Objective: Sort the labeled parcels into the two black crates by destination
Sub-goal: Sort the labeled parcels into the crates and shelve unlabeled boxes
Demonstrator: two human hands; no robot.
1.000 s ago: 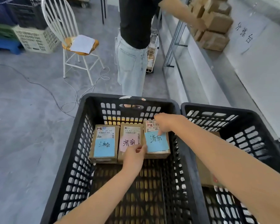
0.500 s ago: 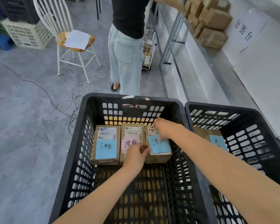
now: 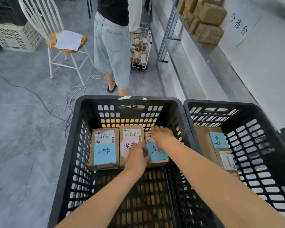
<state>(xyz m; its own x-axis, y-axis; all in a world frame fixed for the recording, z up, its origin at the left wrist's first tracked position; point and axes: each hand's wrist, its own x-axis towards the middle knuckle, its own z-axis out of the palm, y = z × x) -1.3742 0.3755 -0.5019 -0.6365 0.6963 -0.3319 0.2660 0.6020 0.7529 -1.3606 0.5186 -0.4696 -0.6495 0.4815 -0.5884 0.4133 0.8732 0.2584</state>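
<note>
Both hands (image 3: 162, 136) on the third parcel (image 3: 156, 155) in left crate (image 3: 82, 129)

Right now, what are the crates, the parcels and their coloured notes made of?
Left crate and right crate: look like moulded black plastic, matte, with slotted lattice walls. Parcels, such as the leftmost: brown corrugated cardboard by the look, with white printed labels. Coloured notes, such as the blue one: thin matte paper, handwritten in marker, probably sticky notes.

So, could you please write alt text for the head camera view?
Both hands, left hand and right hand, rest on the rightmost of three labeled parcels lined up inside the left black crate. The right black crate holds another parcel.
</note>
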